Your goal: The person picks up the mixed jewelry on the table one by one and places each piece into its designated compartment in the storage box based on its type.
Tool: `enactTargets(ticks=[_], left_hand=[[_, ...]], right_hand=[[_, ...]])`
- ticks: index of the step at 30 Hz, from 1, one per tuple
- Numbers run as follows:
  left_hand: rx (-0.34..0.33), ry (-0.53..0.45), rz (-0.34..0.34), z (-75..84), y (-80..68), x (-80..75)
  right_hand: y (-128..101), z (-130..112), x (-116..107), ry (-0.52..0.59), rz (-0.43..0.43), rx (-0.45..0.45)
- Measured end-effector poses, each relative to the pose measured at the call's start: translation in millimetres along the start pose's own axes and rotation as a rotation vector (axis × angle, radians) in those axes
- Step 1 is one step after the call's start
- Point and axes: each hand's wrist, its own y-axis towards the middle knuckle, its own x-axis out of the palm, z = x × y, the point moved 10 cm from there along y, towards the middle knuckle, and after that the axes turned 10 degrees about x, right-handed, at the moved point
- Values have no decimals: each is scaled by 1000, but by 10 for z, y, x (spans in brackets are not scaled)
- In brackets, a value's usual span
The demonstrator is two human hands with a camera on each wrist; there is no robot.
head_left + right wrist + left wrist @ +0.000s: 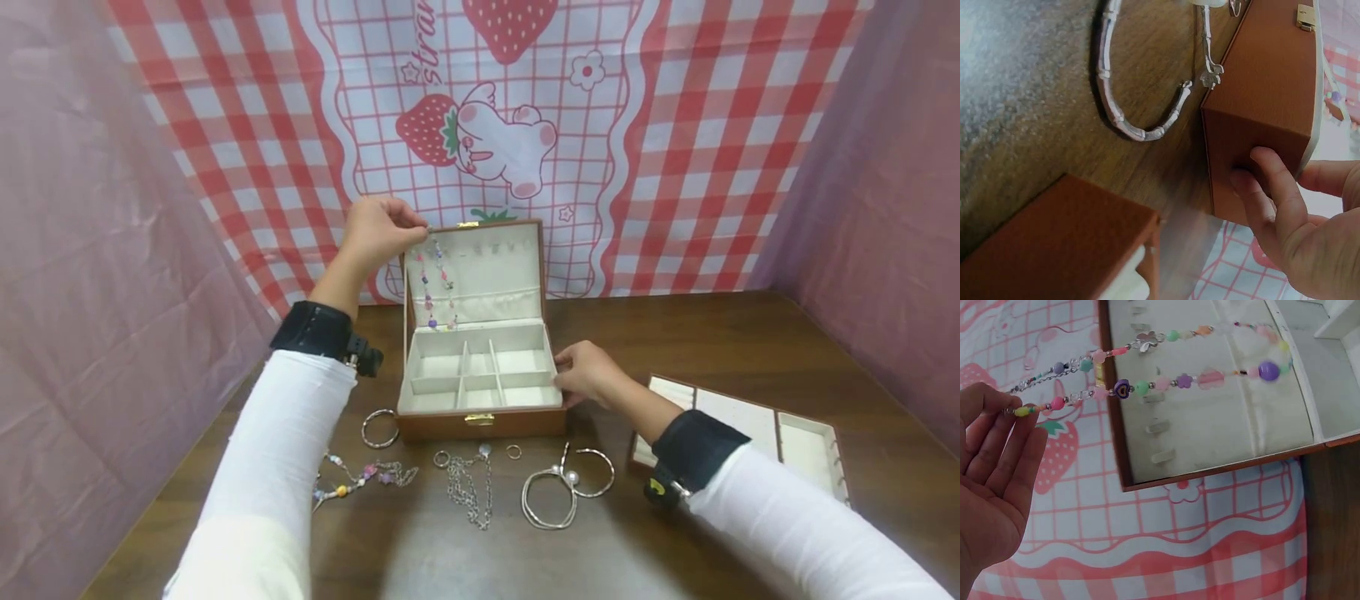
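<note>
**Beads at the lid, a hand on the box**

Behind our dark wooden table (675, 333) hangs a red-checked strawberry cloth (675, 125). At centre frame stands the open jewellery box (480, 421), lid upright. Our left hand (378, 233) pinches the bead necklace (435, 283) at the lid's upper left corner, so the strand dangles against the pale lining. Our right hand (588, 372) rests bent fingers (1269, 187) against the box's right side (no curl around anything). Silver bangles (566, 492) and a chain (468, 487) lie below the box; a tray (757, 433) sits at lower right.
</note>
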Motion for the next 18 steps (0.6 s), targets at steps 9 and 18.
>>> enactTargets(ticks=[9,18], left_hand=[[79,182,114,-106,116,108],[140,317,187,-305,86,207]], right_hand=[[-14,-31,30,-98,32,-33],[-32,-81,6,-212,73,-64]])
